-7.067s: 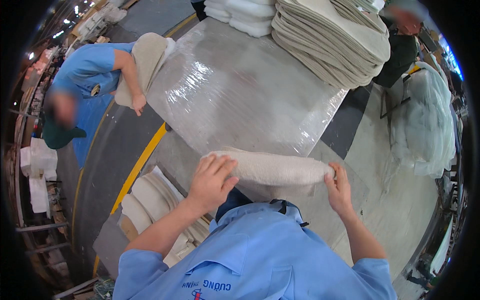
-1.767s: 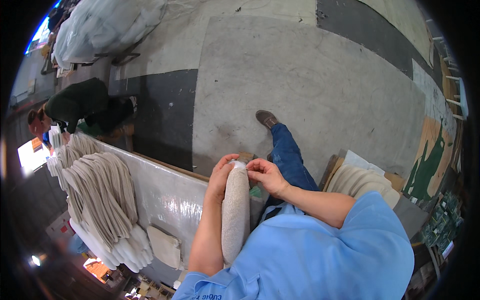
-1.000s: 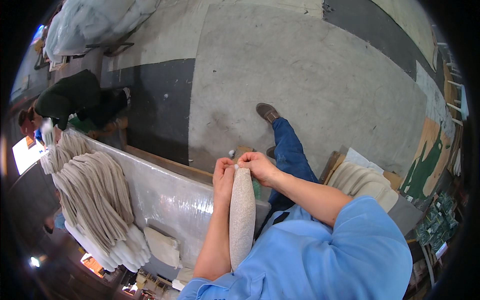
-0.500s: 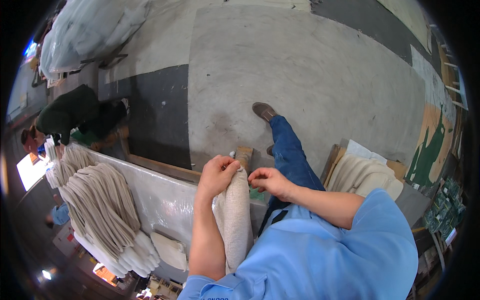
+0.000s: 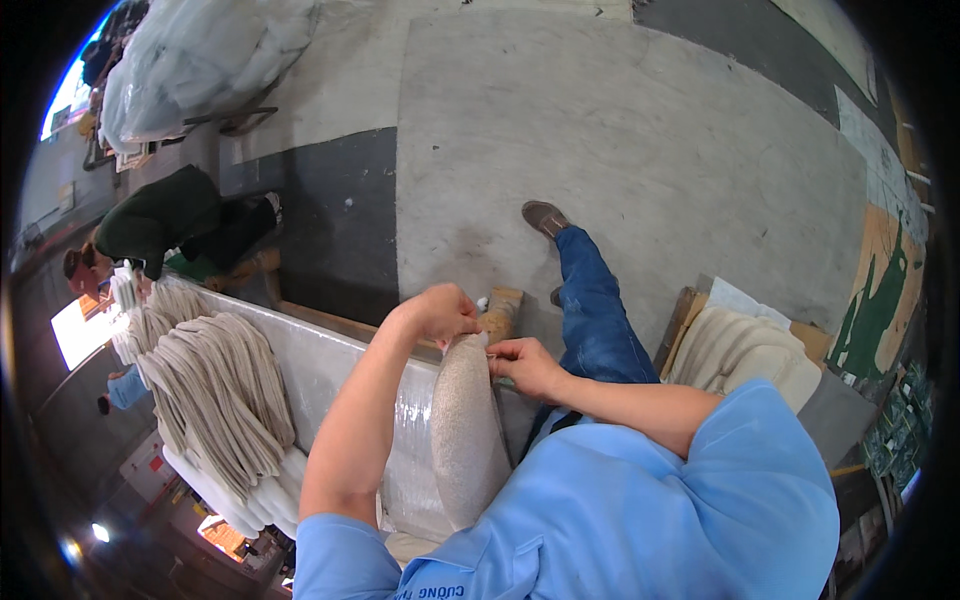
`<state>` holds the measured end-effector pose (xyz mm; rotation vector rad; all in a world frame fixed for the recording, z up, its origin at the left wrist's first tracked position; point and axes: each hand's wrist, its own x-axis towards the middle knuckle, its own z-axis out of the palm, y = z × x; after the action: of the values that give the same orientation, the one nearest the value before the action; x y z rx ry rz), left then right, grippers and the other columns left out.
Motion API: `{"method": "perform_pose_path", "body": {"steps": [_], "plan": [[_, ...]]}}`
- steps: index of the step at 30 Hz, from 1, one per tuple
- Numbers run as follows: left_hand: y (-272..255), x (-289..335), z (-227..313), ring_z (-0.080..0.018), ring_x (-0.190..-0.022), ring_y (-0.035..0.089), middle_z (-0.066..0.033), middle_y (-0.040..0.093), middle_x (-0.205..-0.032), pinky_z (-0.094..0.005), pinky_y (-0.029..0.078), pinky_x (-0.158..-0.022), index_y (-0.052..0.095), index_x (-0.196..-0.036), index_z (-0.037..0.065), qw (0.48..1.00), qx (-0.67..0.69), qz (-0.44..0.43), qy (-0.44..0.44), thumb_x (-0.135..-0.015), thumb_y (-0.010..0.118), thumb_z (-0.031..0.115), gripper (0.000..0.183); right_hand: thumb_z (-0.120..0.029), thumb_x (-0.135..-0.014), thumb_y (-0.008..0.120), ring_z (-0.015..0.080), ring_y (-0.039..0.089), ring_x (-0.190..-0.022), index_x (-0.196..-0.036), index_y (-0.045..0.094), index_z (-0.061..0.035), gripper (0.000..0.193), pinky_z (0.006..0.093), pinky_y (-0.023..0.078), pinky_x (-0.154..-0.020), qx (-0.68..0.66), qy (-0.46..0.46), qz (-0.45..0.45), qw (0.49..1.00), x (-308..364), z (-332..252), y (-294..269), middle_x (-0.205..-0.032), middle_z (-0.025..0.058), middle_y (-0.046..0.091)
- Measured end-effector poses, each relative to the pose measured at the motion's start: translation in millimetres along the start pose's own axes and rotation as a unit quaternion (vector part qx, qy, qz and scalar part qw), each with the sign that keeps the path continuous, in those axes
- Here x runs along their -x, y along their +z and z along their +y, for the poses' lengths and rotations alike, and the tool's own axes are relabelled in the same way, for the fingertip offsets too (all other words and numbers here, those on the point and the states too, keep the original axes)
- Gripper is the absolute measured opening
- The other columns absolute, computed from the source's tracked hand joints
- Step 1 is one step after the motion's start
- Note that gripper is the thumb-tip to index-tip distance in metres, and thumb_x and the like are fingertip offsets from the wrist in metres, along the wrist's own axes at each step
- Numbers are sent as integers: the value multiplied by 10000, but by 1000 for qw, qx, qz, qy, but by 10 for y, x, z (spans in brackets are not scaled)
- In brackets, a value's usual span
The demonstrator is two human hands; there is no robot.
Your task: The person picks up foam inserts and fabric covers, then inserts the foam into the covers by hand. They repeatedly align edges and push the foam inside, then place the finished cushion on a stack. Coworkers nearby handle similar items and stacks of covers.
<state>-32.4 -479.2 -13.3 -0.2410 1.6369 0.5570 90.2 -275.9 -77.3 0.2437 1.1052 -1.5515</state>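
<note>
A long, stuffed-looking beige fabric piece (image 5: 467, 430), like a filled sleeve, lies along the table edge against my front. At its far end my left hand (image 5: 440, 314) has its fingers closed on the fabric, where a bit of white material shows. My right hand (image 5: 528, 368) pinches at the piece's right edge close to that end. Whatever sits between the right fingertips is too small to make out. Beneath the piece is a table wrapped in shiny clear film (image 5: 412, 430).
Heaped beige fabric lengths (image 5: 215, 390) lie over white pieces on the table's left. A wooden post (image 5: 503, 312) stands beyond my hands. Folded beige pieces (image 5: 745, 355) are stacked at right. A person in dark clothes (image 5: 165, 220) bends at the far left. Bagged white bulk (image 5: 200, 65) stands behind.
My left elbow has swung out to the left, and the left hand now arches over the end of the piece. The right hand has come in against its edge. The view has shifted slightly.
</note>
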Motion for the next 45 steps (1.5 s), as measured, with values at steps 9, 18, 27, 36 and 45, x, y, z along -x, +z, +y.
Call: {"method": "perform_pose_path", "body": {"steps": [9,18,27,36,45], "plan": [[536,-136,-382,-189,-698,665,-104,730,-802,-374,535,-664,755,-939,-21,959,178,216,36,-955,740,209,231,-260,-1101,542,155,617,-891,-1082,672,-81,222,353,507,-804,-238,89,151,955,-229,38,228,-995,25,677],[1031,-348,-650,-83,-617,564,17,648,-734,-288,455,-558,687,-801,96,741,659,104,80,-993,698,179,210,-229,-1028,566,214,669,-878,-1072,695,-33,239,401,545,-765,-224,150,181,946,-472,-142,292,-1006,98,701],[1097,-453,-735,-128,-649,524,-32,594,-693,-354,437,-590,641,-743,14,797,559,204,103,-956,678,223,301,-429,-1014,705,162,664,-690,-923,744,-64,378,354,516,-596,-84,171,238,952,-841,179,-62,-812,42,701],[1264,-568,-957,-242,-673,608,-142,651,-707,-421,495,-675,679,-783,-24,803,531,231,141,-921,673,211,272,-156,-938,649,193,689,-760,-876,706,-38,145,385,553,-661,374,230,239,866,-963,453,-460,-869,45,718],[1387,-487,-874,-396,-984,661,-219,659,-946,-476,517,-898,722,-871,-24,812,464,342,97,-935,632,192,243,-179,-965,687,163,659,-734,-855,677,-56,165,354,528,-636,396,211,200,871,-983,474,-264,-834,35,691]]}}
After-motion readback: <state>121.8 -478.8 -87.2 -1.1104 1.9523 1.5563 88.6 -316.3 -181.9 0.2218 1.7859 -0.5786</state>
